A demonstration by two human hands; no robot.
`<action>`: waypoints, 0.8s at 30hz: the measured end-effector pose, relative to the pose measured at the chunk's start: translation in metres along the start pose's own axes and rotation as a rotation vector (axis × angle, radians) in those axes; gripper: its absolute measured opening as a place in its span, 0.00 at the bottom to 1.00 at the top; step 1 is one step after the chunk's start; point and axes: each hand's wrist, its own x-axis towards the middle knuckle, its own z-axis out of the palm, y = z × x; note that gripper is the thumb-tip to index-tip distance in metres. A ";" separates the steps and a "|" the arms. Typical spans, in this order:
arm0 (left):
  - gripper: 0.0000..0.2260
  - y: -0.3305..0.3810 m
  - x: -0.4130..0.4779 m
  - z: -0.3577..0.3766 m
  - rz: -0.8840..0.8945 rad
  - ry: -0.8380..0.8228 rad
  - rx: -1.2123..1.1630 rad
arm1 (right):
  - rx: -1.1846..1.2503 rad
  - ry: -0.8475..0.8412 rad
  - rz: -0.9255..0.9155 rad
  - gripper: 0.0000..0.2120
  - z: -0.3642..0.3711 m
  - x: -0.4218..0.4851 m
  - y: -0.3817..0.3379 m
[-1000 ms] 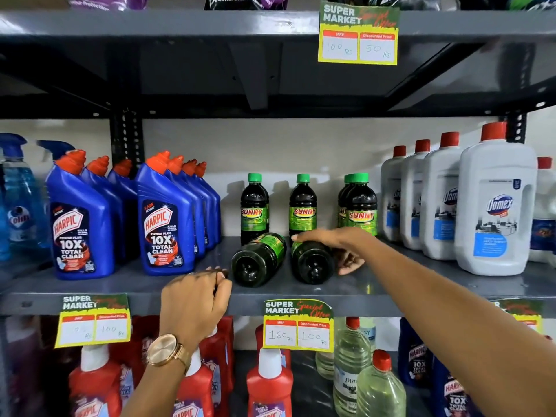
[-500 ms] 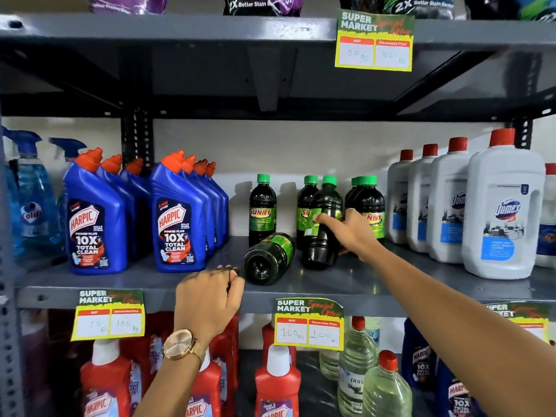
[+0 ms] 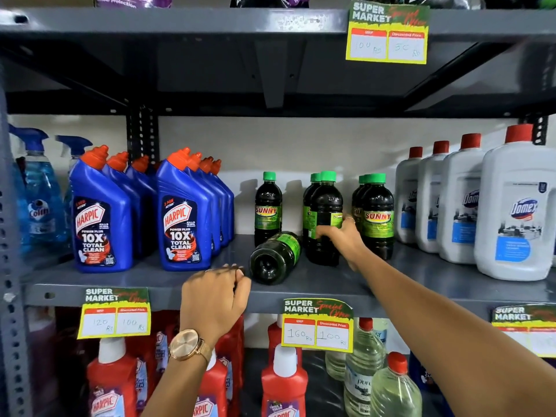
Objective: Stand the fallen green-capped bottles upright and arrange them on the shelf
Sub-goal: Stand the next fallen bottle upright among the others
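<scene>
Several dark green-capped bottles stand on the grey middle shelf (image 3: 301, 288). My right hand (image 3: 341, 236) grips the lower half of one upright bottle (image 3: 326, 203), which stands in front of another. One bottle (image 3: 275, 257) still lies on its side, base toward me, just left of the held one. A single bottle (image 3: 267, 207) stands behind it, and a pair (image 3: 377, 215) stands to the right. My left hand (image 3: 215, 299), with a watch on the wrist, rests curled on the shelf's front edge, holding nothing.
Blue Harpic bottles (image 3: 180, 218) fill the shelf's left side, with spray bottles (image 3: 39, 191) beyond. White Domex jugs (image 3: 511, 212) stand at the right. Price tags (image 3: 317, 325) hang on the shelf edge. Red bottles (image 3: 284, 383) and clear bottles sit on the shelf below.
My right hand has lifted the right fallen bottle from lying on its side to standing upright. The left hand has stayed on the shelf edge.
</scene>
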 end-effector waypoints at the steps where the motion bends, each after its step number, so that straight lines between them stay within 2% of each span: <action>1: 0.16 0.000 0.000 0.001 -0.002 -0.001 0.002 | -0.025 0.002 -0.020 0.26 0.000 0.000 0.004; 3: 0.16 0.000 0.000 0.002 -0.011 0.003 0.005 | -0.117 0.034 -0.057 0.23 -0.001 0.001 0.007; 6: 0.16 0.000 -0.001 0.003 -0.012 0.003 0.002 | -0.225 0.083 -0.078 0.36 0.000 0.003 0.009; 8: 0.15 0.000 -0.001 0.002 -0.012 -0.001 0.002 | -0.251 0.106 -0.087 0.40 0.003 0.003 0.011; 10: 0.16 0.000 0.000 0.002 -0.009 -0.002 0.005 | -0.262 0.096 -0.094 0.36 0.005 0.002 0.011; 14: 0.16 0.001 0.000 0.002 -0.004 0.008 0.014 | -0.142 0.035 -0.031 0.16 0.000 -0.001 0.009; 15: 0.16 0.001 0.000 0.002 -0.006 0.008 0.017 | -0.159 0.043 -0.042 0.15 -0.002 -0.002 0.010; 18: 0.16 0.001 0.000 0.002 -0.017 0.006 0.027 | -0.263 0.072 -0.071 0.32 -0.004 -0.002 0.011; 20: 0.17 0.001 -0.001 0.002 -0.020 0.002 0.028 | -0.290 0.095 -0.078 0.37 -0.002 -0.001 0.012; 22: 0.16 0.001 -0.001 0.001 -0.015 -0.001 0.027 | -0.282 0.098 -0.075 0.34 0.001 -0.001 0.012; 24: 0.16 0.002 -0.001 0.000 -0.009 -0.001 0.028 | -0.237 0.087 -0.052 0.20 0.002 -0.001 0.011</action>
